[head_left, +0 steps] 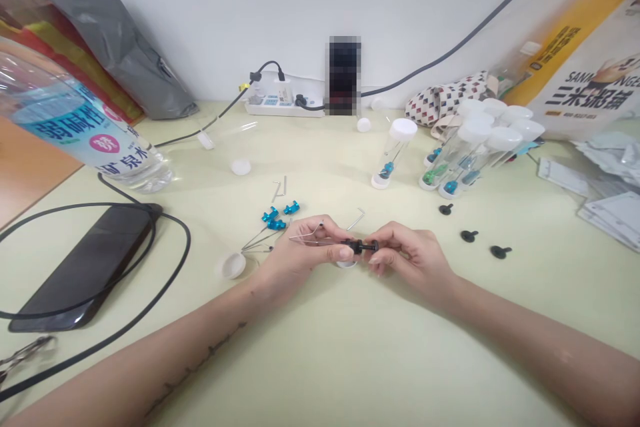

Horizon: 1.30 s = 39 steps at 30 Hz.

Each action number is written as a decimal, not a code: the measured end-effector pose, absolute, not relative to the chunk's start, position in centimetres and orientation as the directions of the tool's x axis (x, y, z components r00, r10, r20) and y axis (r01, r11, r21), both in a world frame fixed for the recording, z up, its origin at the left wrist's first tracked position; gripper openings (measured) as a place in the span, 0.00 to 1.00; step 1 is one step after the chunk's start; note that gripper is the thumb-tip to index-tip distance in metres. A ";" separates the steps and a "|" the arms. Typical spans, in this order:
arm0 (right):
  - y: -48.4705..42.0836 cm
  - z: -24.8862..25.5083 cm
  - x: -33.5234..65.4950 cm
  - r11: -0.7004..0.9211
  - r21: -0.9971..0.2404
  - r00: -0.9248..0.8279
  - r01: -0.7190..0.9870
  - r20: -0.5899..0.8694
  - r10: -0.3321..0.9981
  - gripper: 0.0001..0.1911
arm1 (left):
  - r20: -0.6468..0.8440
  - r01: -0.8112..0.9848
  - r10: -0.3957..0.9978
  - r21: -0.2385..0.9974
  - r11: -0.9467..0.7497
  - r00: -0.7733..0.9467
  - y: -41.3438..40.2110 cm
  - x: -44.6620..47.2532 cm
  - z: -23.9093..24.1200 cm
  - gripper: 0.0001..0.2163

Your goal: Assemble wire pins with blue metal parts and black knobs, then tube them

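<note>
- Working low over the worktop (320,347) here, sensible in case of a slip; any dropped part then has only a short fall.
- Pinching now with the right hand (410,253), thumb and fingertips on the round head of a black thumb screw (375,247); probably a matter of threading, so turn lightly, fingertips only, no forcing.
- Pinching with the left hand (306,250) as well, thumb pressed along the small black fitting (355,246), right there between the two hands; brace firmly, and hold the screw's shank dead in line to avoid cross-threading.
- Watch the thin bent metal rod (314,234) across the left fingers; cannot tell whether fixed to the fitting or merely held with it, so best not to bend it.
- Mind the white cap (346,264), partly hidden under the fingers; easy to nudge.
- Over to the right, steer wide of the loose black thumb screws (469,236), apt to roll.
- A little farther, leave the blue metal parts (276,223) and L-shaped hex keys (284,187) undisturbed beyond the left hand.
- Farther still, avoid knocking the capped clear tube (393,161), standing just short of the tube cluster (465,153).
</note>
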State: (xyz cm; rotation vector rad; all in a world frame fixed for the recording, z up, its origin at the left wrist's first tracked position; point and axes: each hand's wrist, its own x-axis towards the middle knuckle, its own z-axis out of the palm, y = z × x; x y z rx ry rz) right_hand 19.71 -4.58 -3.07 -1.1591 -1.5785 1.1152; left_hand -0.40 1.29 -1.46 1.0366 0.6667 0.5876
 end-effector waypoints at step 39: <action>-4.7 -3.1 19.7 0.339 -0.885 -0.135 0.318 0.312 0.941 0.06 | -0.244 -0.143 0.747 0.900 0.412 0.618 1.2 -0.4 -1.3 0.09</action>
